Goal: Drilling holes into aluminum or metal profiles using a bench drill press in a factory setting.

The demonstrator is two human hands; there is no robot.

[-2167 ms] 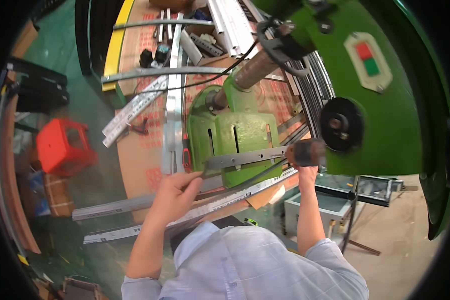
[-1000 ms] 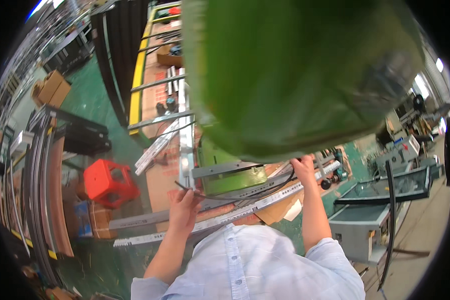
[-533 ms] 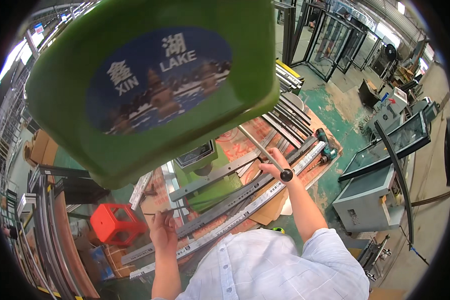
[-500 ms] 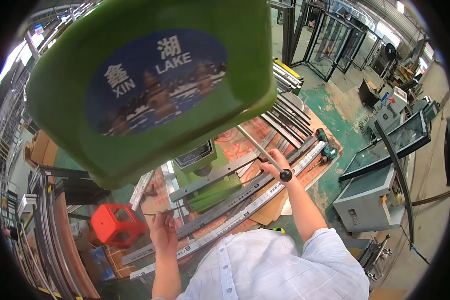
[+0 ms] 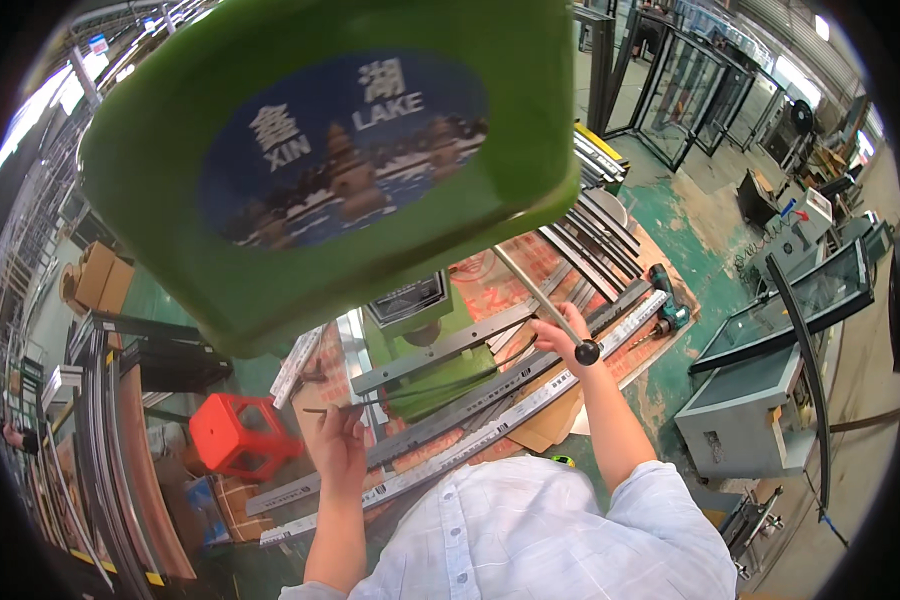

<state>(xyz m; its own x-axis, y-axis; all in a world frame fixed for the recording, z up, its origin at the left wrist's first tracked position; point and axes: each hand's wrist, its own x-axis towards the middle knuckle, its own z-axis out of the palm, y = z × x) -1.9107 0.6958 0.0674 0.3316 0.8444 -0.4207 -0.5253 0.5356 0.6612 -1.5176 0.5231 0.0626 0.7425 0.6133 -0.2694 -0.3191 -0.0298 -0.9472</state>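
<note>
A big green machine head (image 5: 170, 250) with an oval picture label fills the upper left, close in front of me. From under it a metal lever (image 5: 530, 285) slopes down to a black ball knob (image 5: 587, 352). My right hand (image 5: 562, 335) is behind the lever, fingers pinched at one end of a thin dark strip (image 5: 440, 388). Whether that hand also touches the lever, I cannot tell. My left hand (image 5: 340, 438) pinches the strip near its other end, a short piece poking out past the fingers. Beyond the strip a drilled grey metal bar (image 5: 440, 352) crosses the machine's green base.
Long metal profiles (image 5: 410, 478) lie across the board-topped table nearest me. A green cordless drill (image 5: 668, 300) rests at its right side, near more dark profiles (image 5: 595, 245). A red stool (image 5: 238, 437) stands left; a grey cabinet (image 5: 730, 425) stands right.
The whole view has shifted slightly, things appearing farther right. My left hand has risen a little with the strip, which shows more plainly. My right hand stays by the lever.
</note>
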